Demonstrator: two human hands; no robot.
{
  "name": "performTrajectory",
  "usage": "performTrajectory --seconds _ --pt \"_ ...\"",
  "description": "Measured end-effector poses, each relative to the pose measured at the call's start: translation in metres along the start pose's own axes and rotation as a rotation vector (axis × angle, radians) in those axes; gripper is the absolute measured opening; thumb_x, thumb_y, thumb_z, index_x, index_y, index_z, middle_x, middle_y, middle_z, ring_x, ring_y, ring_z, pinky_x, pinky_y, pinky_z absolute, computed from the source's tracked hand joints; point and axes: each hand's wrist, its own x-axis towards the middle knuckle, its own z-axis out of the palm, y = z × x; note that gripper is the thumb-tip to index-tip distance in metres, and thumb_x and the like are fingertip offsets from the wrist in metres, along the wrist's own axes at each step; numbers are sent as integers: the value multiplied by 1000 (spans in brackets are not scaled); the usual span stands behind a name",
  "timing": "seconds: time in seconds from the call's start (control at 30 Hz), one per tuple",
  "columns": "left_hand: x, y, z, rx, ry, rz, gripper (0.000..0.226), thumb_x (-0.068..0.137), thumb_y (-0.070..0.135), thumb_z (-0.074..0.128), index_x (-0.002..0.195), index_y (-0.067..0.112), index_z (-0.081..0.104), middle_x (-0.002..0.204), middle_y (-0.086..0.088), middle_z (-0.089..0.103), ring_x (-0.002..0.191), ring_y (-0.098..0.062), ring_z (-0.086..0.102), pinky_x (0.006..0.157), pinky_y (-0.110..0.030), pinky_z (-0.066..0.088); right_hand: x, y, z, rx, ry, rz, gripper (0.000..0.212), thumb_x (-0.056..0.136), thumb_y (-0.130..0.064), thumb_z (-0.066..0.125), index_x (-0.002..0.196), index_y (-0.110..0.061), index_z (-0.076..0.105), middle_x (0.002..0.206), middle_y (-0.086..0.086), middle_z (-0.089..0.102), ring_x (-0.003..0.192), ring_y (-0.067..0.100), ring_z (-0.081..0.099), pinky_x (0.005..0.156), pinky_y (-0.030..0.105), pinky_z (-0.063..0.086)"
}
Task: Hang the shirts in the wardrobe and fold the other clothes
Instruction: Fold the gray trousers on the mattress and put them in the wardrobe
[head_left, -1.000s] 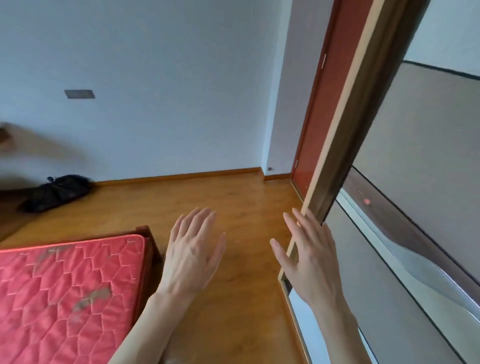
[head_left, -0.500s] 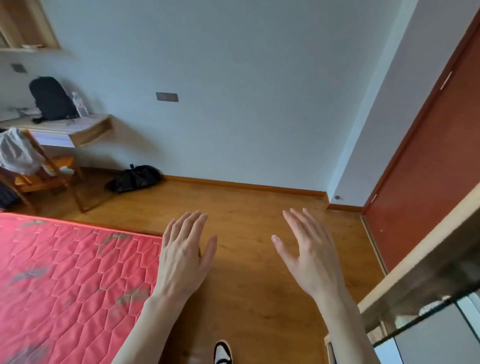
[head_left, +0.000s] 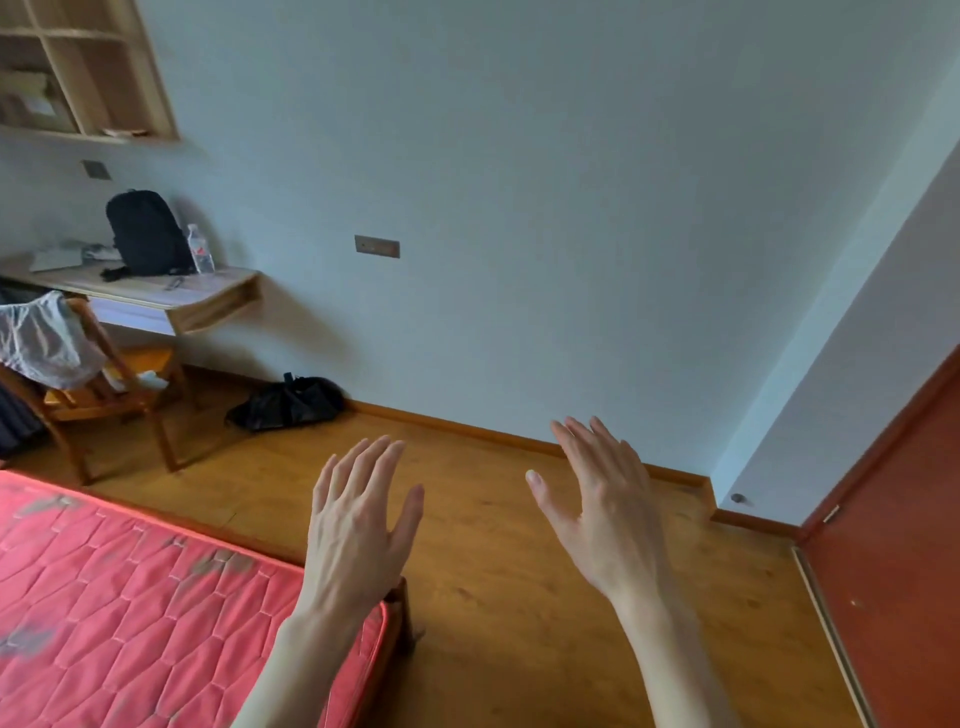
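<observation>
Wood floor, red mattress at left. Left hand and right hand raised, fingers straight, spread, holding nothing.

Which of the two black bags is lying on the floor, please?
The slumped black bag by the baseboard, right of the chair; the other, a backpack, stands upright on the desk.

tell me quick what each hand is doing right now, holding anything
Left hand: open, fingers straight, holding nothing.
Right hand: open, fingers straight, holding nothing.
</observation>
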Motion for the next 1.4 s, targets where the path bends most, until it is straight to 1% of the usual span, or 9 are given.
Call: performTrajectory --seconds 0.3,0.4,0.53,0.63,0.77,0.97,1.1,1.27,1.4 --pt "111 -43 59 43 3 -2 54 102 47 50 147 18 53 151 -1 54 148 -20 41 124 -49 28 123 7 76 63 -33 -53 64 104 -66 37 158 -31 38 164 -9 39 156 10 23 128 41 21" --pt "147 -63 83 78 -1 -21 54 102 48 49 147 18 53 152 -1 53 149 -20 40 124 -49 28 165 13 110 96 -55 -77 65 103 -67 36 158 -32 37 164 -9 38 156 9 22 128 38 18" --pt "198 -87 116 124 27 -40 54 102 49 48 147 18 53 152 -1 53 149 -20 40 125 -49 28 225 23 157 181 -83 -106 67 103 -69 34 160 -33 34 165 -13 33 157 3 15 128 32 12" --pt "249 -105 150 161 34 -123 54 103 49 47 147 19 53 152 -1 54 148 -20 41 125 -49 29 286 36 199 228 -123 -130 67 104 -68 34 160 -32 34 165 -13 34 156 2 15 128 32 13" --pt "304 -128 186 206 79 -264 55 102 52 43 146 20 54 150 0 56 146 -20 44 123 -50 32 366 53 247 289 -180 -173 70 102 -72 29 160 -33 34 165 -16 33 156 3 15 129 37 18" --pt "378 -171 212 285 109 -375 55 102 50 45 146 18 54 151 -1 55 147 -20 43 122 -53 32 483 70 309 376 -236 -223 74 99 -73 31 160 -31 34 165 -13 35 156 5 18 129 38 21" --pt "410 -208 203 328 180 -451 55 102 48 47 146 17 54 150 -1 55 147 -20 42 121 -52 32 535 38 345 459 -267 -289 74 98 -74 31 159 -32 36 164 -12 37 156 5 21 127 34 19" --pt "427 -258 199 367 245 -567 54 102 49 47 146 19 53 150 0 54 147 -19 40 120 -54 34 566 -30 395 501 -354 -482 71 100 -75 28 160 -39 29 167 -18 28 156 1 11 126 26 7" --pt "441 -305 197 407 295 -637 56 102 51 44 146 19 53 150 0 55 147 -20 40 120 -54 34 596 -77 438 528 -387 -580 68 101 -74 30 160 -41 28 167 -19 28 156 2 12 129 37 18"
